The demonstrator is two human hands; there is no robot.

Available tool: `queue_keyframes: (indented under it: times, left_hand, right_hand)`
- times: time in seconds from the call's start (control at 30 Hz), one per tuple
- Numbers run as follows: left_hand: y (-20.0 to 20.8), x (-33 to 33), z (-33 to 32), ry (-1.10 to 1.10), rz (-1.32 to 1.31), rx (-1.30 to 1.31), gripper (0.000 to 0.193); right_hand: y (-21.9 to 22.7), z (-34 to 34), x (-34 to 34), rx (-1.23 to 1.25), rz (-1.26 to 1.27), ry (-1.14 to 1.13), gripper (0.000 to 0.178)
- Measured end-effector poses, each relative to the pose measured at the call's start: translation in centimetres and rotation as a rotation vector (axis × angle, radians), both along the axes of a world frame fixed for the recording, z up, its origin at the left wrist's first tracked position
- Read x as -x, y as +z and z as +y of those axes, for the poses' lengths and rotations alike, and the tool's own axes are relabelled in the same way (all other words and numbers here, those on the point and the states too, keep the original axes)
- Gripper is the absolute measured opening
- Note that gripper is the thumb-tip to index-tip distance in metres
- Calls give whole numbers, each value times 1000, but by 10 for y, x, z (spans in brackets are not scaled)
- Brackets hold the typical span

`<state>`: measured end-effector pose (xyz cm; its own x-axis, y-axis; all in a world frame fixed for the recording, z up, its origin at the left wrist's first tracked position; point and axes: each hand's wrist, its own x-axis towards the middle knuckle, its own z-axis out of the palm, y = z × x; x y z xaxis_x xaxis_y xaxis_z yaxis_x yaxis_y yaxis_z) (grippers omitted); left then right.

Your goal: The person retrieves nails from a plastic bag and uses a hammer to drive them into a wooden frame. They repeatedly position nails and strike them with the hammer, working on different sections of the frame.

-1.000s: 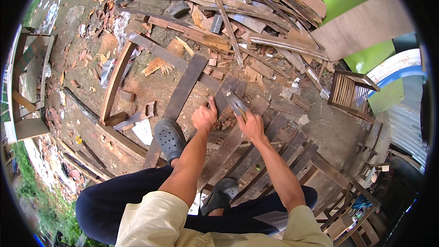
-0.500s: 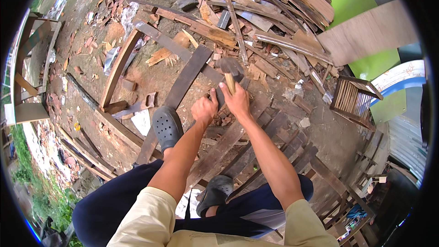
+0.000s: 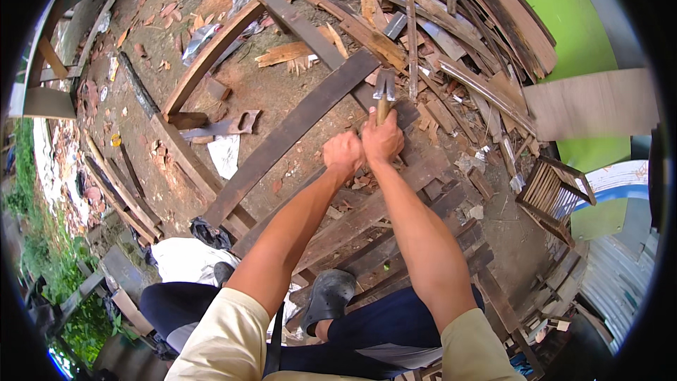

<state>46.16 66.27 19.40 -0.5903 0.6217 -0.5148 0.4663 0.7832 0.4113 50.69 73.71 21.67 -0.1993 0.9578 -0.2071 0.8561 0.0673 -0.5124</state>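
Note:
My right hand [image 3: 383, 139] is closed round the wooden handle of a claw hammer [image 3: 383, 108], its metal claw pointing away from me. Right beside it, my left hand [image 3: 343, 151] makes a fist on a narrow dark wooden plank [image 3: 308, 181]; the fingers' underside is hidden. The two hands touch or nearly touch. Just beyond them, a wider dark board [image 3: 300, 123] slants across a wooden frame [image 3: 202, 63]. More dark slats [image 3: 374, 201] lie under my forearms.
A handsaw [image 3: 229, 125] rests on the ground inside the frame. Broken planks [image 3: 479, 35] are heaped at the far right. A small slatted wooden piece [image 3: 553, 194] stands to the right. My grey clog [image 3: 330, 300] is among the slats; a white sack [image 3: 187, 259] lies at lower left.
My left foot has moved back toward me, off the wide board. Both hands have come closer together, and the hammer is turned so its claw shows. The view has shifted left.

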Motion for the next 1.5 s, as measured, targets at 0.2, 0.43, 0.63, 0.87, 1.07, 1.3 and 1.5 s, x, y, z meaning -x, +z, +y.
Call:
queue_keyframes:
  times: [0.2, 0.43, 0.63, 0.87, 1.07, 1.3, 1.5]
  left_hand:
    - [14, 12, -17, 74, -227, -383, 46]
    - [62, 47, -209, 462, 162, -1006, 20]
    - [19, 101, -441, 1180, 536, -704, 17]
    - [-102, 38, -619, 1693, -2, -17, 26]
    - [-156, 28, -643, 1681, 64, -273, 27]
    - [-211, 53, -667, 1649, 237, -315, 29]
    - [-232, 48, -699, 1394, 261, -202, 26]
  right_hand:
    - [-4, 1, -1, -119, -84, 144, 50]
    - [-13, -62, 18, -375, 71, 495, 55]
    - [18, -292, 98, 67, 223, 968, 45]
    - [0, -496, 120, 434, -72, 1485, 37]
    - [-125, -568, 125, 446, -267, 1441, 46]
    - [-190, -589, 121, 503, -520, 1446, 51]
    - [-187, -602, 121, 742, -595, 1158, 50]
